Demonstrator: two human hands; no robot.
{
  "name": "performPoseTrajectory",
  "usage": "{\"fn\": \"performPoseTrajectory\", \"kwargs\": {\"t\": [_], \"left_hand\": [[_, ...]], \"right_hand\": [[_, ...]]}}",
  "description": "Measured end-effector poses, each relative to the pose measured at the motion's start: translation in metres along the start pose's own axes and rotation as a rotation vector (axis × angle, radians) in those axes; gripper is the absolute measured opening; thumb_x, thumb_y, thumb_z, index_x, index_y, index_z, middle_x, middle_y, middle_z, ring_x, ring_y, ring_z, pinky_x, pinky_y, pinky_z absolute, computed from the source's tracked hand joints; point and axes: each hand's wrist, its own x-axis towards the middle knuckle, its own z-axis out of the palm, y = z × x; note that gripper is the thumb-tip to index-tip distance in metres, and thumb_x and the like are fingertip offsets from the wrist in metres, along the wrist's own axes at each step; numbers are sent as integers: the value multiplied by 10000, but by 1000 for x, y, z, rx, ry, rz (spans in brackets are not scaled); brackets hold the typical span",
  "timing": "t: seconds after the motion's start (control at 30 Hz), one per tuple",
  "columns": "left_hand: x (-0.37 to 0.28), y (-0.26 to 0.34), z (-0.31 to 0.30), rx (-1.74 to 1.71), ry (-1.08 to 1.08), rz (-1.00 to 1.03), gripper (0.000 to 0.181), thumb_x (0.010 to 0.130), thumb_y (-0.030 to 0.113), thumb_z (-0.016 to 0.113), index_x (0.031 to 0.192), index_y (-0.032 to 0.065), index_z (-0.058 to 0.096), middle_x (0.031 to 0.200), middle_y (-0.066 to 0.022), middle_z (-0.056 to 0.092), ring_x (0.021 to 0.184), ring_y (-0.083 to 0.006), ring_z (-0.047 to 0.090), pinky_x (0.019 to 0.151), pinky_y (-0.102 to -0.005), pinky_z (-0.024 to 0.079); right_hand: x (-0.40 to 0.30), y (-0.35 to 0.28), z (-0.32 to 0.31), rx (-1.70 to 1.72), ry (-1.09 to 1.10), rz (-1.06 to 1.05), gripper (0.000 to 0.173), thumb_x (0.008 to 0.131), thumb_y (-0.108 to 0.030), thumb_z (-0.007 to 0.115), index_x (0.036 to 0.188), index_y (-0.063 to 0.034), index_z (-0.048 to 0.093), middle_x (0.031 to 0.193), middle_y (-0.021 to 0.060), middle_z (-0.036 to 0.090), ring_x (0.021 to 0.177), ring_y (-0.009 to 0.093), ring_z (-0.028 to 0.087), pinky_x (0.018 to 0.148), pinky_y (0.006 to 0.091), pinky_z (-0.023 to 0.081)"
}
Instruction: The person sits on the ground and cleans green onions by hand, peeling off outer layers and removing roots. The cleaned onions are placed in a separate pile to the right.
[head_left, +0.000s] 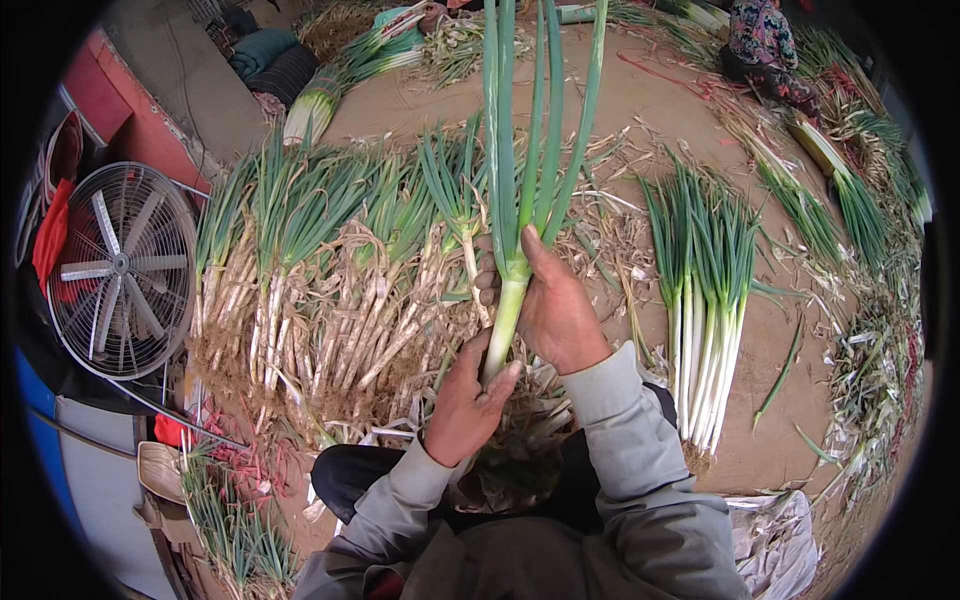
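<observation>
One large green onion (514, 289) stands nearly upright before me, its green leaves pointing away and its pale shaft toward me. My right hand (559, 300) grips it where the leaves meet the shaft. Lower down, my left hand (472, 401) holds the white part between thumb and fingers; the root end is hidden there. Ahead and to the left lies a wide row of unpeeled green onions (330, 300) with brown dry skins and dirty roots. On the right lies a pile of cleaned green onions (705, 322) with bare white shafts.
A metal floor fan (120, 262) stands at the left, above red twine (247, 465). Peeled skins and leaf scraps (874, 375) litter the right side. A white plastic sack (772, 544) lies at lower right. Another person (765, 49) sits at the upper right near more onion bundles (847, 187).
</observation>
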Motion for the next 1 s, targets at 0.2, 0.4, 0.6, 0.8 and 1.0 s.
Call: {"fn": "performPoseTrajectory", "kwargs": {"t": [0.2,0.4,0.6,0.8,1.0], "left_hand": [[16,-4,15,-281,130,-11,457,1031,172,648,1396,-45,479,1183,-92,623,1007,-117,575,893,-295,495],[36,-1,4,-567,111,-1,275,1081,251,577,1222,16,561,955,-37,631,790,-93,598,704,-251,509],[47,-4,0,-894,99,-92,237,1094,268,549,1088,38,601,820,-35,661,667,-109,632,606,-266,528],[43,2,7,-926,153,-99,272,1099,286,535,1054,36,632,847,-17,642,700,-91,591,635,-258,510],[39,-3,8,-923,157,-107,321,1114,305,493,1099,26,651,864,-44,667,725,-117,625,651,-270,521]], "right_hand": [[3,11,4,-329,120,-2,504,1090,-466,483,1274,-17,621,1125,88,687,904,193,635,853,349,520],[-8,5,20,-523,120,-32,574,1052,-563,528,916,-18,642,832,3,567,756,100,466,692,282,413],[-8,3,23,-590,144,53,567,1056,-546,533,1038,5,666,874,9,597,809,100,501,739,280,448],[-5,9,16,-727,125,-37,586,1060,-530,535,1243,15,648,946,33,643,875,117,543,791,280,475],[-5,8,17,-856,122,-80,569,1061,-517,532,1239,9,655,940,117,659,877,206,597,815,332,491]]}}
